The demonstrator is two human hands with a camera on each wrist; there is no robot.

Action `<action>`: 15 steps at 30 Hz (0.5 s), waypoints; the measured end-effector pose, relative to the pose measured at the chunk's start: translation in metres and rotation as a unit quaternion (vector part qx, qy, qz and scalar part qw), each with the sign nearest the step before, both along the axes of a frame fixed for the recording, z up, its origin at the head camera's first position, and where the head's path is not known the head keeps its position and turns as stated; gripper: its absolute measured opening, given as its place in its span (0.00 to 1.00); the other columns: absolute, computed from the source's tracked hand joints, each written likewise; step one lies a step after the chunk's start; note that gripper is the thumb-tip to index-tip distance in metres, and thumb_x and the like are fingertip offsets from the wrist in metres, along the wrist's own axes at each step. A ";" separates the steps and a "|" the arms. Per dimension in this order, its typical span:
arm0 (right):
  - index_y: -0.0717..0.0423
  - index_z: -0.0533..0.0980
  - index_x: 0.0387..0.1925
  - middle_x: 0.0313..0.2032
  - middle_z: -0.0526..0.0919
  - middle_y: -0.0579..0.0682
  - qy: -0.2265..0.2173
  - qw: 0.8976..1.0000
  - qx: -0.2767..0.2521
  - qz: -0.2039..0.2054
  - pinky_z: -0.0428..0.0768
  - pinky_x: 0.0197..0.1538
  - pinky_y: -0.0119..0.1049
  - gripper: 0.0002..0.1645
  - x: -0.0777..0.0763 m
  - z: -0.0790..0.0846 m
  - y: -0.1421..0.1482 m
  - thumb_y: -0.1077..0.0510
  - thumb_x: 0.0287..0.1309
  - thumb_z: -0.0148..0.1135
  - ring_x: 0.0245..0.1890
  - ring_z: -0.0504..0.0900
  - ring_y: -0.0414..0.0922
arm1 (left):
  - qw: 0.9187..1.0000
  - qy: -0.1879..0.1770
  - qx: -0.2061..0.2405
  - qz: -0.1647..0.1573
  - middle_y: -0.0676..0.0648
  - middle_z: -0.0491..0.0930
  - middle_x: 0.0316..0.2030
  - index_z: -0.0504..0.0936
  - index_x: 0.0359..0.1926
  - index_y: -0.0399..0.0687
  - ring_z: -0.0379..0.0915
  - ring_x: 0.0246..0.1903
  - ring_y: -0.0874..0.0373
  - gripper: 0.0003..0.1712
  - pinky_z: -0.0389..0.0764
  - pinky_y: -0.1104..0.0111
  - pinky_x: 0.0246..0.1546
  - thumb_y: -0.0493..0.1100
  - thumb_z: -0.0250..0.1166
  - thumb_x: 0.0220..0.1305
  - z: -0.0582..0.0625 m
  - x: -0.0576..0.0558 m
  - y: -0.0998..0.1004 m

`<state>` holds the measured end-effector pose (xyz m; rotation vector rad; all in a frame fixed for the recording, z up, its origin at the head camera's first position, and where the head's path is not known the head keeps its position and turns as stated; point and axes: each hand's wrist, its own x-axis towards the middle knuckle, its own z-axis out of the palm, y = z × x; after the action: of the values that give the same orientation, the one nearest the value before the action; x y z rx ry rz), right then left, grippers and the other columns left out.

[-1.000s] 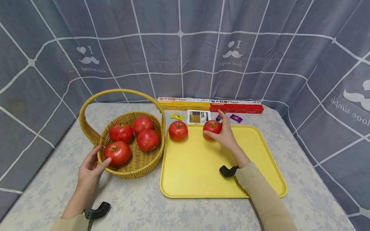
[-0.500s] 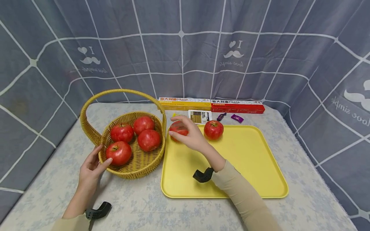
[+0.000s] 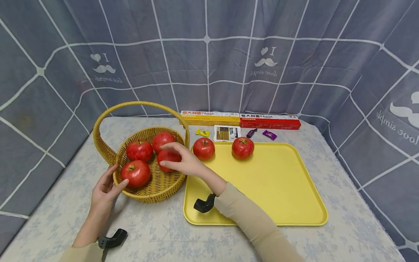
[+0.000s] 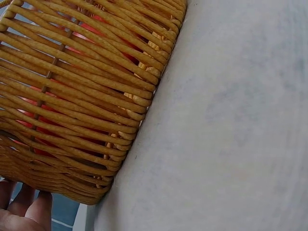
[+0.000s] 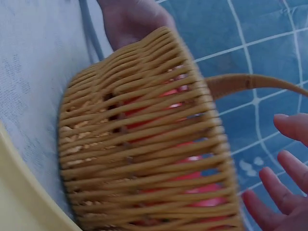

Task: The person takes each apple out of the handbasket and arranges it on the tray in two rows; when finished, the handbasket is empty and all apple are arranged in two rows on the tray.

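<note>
One right hand (image 3: 186,164) is held over the right side of a golden woven basket (image 3: 157,198), its thumb and fingers spread well apart and nothing gripped. Directly beneath, the right apple (image 3: 166,157) is framed between thumb and forefinger; its red skin is partly covered, and whether it is touched cannot be told. By the left hand (image 3: 102,198) the basket's left side is held, the fingers placed along the outside and the thumb laid over the rim, just beside the front apple (image 3: 135,174). That apple is glossy, round and deep red, its stem hollow turned upward. Behind it the left apple (image 3: 139,150) and the rear apple (image 3: 162,140) are also contained in the basket. To the right, near the right wrist, two more red apples (image 3: 204,148) are set along the back edge of a yellow tray (image 3: 281,182). Beyond, small wrapped sweets (image 3: 270,135), a white packet (image 3: 227,133) and two pasta boxes (image 3: 270,122) are lined up before a grey-blue curtain (image 3: 183,62).
</note>
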<state>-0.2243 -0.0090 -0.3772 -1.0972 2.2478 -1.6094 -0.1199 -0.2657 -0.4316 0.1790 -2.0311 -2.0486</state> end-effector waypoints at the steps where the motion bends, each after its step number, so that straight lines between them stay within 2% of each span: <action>1: 0.54 0.69 0.59 0.57 0.71 0.47 0.000 1.000 0.006 -0.009 0.68 0.60 0.36 0.28 -0.001 -0.003 -0.003 0.53 0.58 0.63 0.59 0.69 0.44 | 1.000 -0.001 0.000 0.000 0.49 0.46 0.72 0.59 0.70 0.46 0.42 0.70 0.59 0.38 0.58 0.82 0.59 0.34 0.63 0.61 0.000 0.000 0.000; 7: 0.48 0.68 0.60 0.59 0.66 0.46 0.001 0.998 0.028 -0.053 0.70 0.57 0.34 0.31 -0.005 -0.010 -0.017 0.50 0.55 0.66 0.59 0.67 0.43 | 1.000 0.002 0.006 -0.002 0.49 0.46 0.72 0.59 0.70 0.45 0.42 0.70 0.60 0.38 0.58 0.82 0.59 0.33 0.63 0.61 0.000 0.000 0.000; 11: 0.50 0.68 0.60 0.60 0.66 0.48 0.010 0.997 0.041 -0.063 0.71 0.57 0.34 0.33 -0.007 -0.010 -0.024 0.50 0.53 0.68 0.59 0.67 0.43 | 1.000 0.011 0.011 -0.005 0.48 0.47 0.72 0.59 0.70 0.43 0.42 0.70 0.59 0.38 0.60 0.82 0.58 0.32 0.63 0.61 -0.001 0.000 0.000; 15: 0.51 0.68 0.60 0.60 0.66 0.50 0.034 0.994 0.080 -0.062 0.68 0.59 0.33 0.36 -0.008 -0.009 -0.026 0.51 0.49 0.70 0.59 0.66 0.42 | 1.000 0.016 0.013 -0.007 0.48 0.47 0.72 0.59 0.69 0.43 0.43 0.70 0.59 0.37 0.60 0.83 0.58 0.31 0.63 0.60 -0.001 0.001 0.001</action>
<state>-0.2326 -0.0354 -0.3857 -1.0049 2.4840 -1.4250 -0.1193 -0.2651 -0.4324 0.1373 -1.9923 -2.0742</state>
